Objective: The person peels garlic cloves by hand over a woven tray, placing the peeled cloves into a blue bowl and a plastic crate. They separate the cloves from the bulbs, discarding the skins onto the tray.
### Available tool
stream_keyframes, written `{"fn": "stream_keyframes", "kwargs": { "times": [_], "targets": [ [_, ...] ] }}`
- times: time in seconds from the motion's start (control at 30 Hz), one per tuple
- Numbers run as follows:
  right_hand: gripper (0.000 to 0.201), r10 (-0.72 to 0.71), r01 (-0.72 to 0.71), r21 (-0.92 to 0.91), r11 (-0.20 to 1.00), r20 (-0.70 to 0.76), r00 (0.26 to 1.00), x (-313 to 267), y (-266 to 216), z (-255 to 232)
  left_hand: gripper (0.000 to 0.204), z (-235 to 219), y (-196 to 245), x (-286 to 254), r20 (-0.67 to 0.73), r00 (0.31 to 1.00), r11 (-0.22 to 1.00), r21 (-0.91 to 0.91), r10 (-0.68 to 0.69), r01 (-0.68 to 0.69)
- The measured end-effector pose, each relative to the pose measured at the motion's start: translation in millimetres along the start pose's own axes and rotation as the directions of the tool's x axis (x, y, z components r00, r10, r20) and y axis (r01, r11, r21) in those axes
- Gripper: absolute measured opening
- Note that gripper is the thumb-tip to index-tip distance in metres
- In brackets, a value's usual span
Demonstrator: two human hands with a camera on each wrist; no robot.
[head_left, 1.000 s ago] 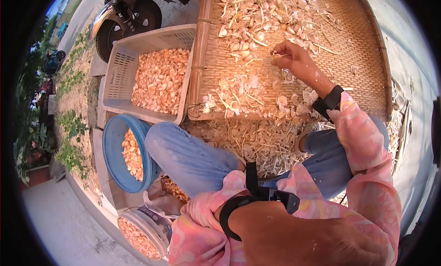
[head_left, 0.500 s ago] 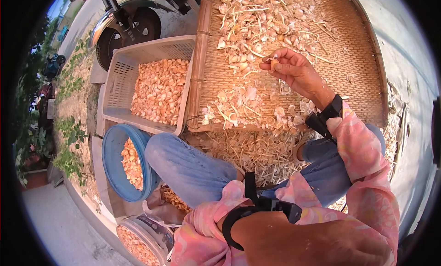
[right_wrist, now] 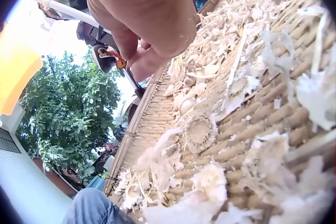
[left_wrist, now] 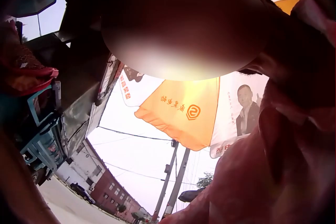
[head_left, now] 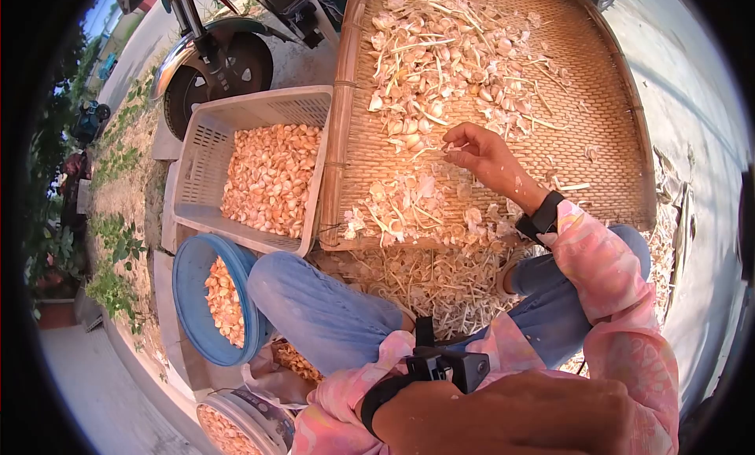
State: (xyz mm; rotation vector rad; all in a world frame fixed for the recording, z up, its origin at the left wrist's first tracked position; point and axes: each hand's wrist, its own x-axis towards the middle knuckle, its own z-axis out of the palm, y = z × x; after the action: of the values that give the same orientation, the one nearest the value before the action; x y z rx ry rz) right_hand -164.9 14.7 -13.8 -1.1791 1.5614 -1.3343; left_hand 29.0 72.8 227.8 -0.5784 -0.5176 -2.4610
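Note:
The right hand is over the woven tray, thumb and fingers pinched around a small pale bit of garlic, mostly covered. In the right wrist view, this hand hangs above the tray with its fingertips together. Loose cloves and dry stems lie just beyond it; papery skins are on the near side. The left hand is bent across the lap at the bottom of the head view, its back upward and fingers out of sight. What it holds cannot be seen.
Left of the tray stands a plastic crate of cloves, with a blue bucket and a white bucket below it. A motorbike wheel is behind the crate. Stems and husks cover the ground between the legs.
The tray and containers sit lower in the head view. The right hand has shifted left over the tray, and the clove seen in its fingers is now mostly covered. The left hand stays low.

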Motion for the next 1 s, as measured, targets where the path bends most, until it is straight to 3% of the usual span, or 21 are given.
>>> {"fn": "stream_keyframes", "kwargs": {
  "times": [0.03,0.1,0.13,0.2,0.23,0.27,0.37,0.5,0.57,0.6,0.67,0.7,0.77,0.8,0.87,0.9,1.0],
  "targets": [
    [0.019,0.033,-0.034,-0.071,0.997,-0.007,0.999,-5,1,1,0.016,-14,23,16,0.224,0.966,0.985,0.142,-0.125,0.095],
    [0.019,0.066,-0.069,-0.198,0.978,-0.023,0.998,-4,1,3,0.016,-23,29,17,0.257,0.961,0.934,0.357,-0.106,0.008],
    [0.019,0.059,-0.064,-0.273,0.960,-0.024,0.998,-3,1,2,0.017,-19,14,6,0.092,0.991,0.895,0.428,0.095,-0.125],
    [0.019,0.010,-0.011,-0.271,0.962,-0.005,1.000,-3,8,0,0.019,-3,13,-15,-0.139,0.971,0.872,0.478,0.194,-0.106],
    [0.019,-0.012,0.013,-0.272,0.962,0.006,1.000,-3,10,0,0.020,5,14,-22,-0.250,0.938,0.863,0.498,0.239,-0.087],
    [0.019,-0.023,0.022,-0.299,0.954,0.000,1.000,-2,11,1,0.018,-9,10,-24,-0.138,0.946,0.860,0.469,0.294,-0.199],
    [0.020,-0.027,0.022,-0.392,0.920,-0.009,1.000,-7,3,4,0.009,3,-14,-41,-0.245,0.858,0.843,0.432,0.451,-0.320],
    [0.019,-0.021,0.016,-0.514,0.858,-0.003,1.000,-7,0,5,0.007,-6,-5,-25,-0.109,0.870,0.811,0.431,0.481,-0.394],
    [0.019,-0.034,0.028,-0.542,0.840,-0.002,0.999,-6,-1,3,0.006,-5,-11,-23,-0.097,0.816,0.760,0.441,0.569,-0.478],
    [0.019,-0.039,0.032,-0.543,0.839,-0.002,0.999,-6,-4,4,0.005,-1,-21,-22,-0.122,0.754,0.710,0.460,0.645,-0.533],
    [0.020,-0.009,0.006,-0.524,0.852,-0.003,1.000,-7,-7,4,0.005,-2,-26,-27,-0.082,0.736,0.676,0.474,0.672,-0.565],
    [0.020,0.023,-0.020,-0.503,0.864,0.000,1.000,-7,-8,5,0.005,-10,-17,-24,-0.013,0.779,0.692,0.469,0.627,-0.549],
    [0.021,0.045,-0.038,-0.374,0.927,0.010,0.999,-3,-6,7,0.007,-31,13,-21,0.132,0.808,0.553,0.666,0.574,-0.502],
    [0.021,0.040,-0.036,-0.266,0.963,0.007,0.999,0,0,8,0.010,-48,37,-23,0.200,0.809,0.366,0.814,0.553,-0.452],
    [0.019,0.004,-0.005,-0.068,0.998,-0.013,1.000,-2,6,4,0.020,-85,106,-36,0.174,0.793,-0.168,0.982,0.583,-0.092],
    [0.018,-0.036,0.037,0.032,0.999,-0.020,0.999,0,2,5,0.026,-105,136,-35,0.022,0.727,-0.290,0.925,0.686,0.245],
    [0.017,-0.097,0.099,0.252,0.963,-0.018,0.995,-8,-23,12,0.037,-155,192,-65,-0.272,0.668,-0.267,0.764,0.693,0.587]
  ]
}}
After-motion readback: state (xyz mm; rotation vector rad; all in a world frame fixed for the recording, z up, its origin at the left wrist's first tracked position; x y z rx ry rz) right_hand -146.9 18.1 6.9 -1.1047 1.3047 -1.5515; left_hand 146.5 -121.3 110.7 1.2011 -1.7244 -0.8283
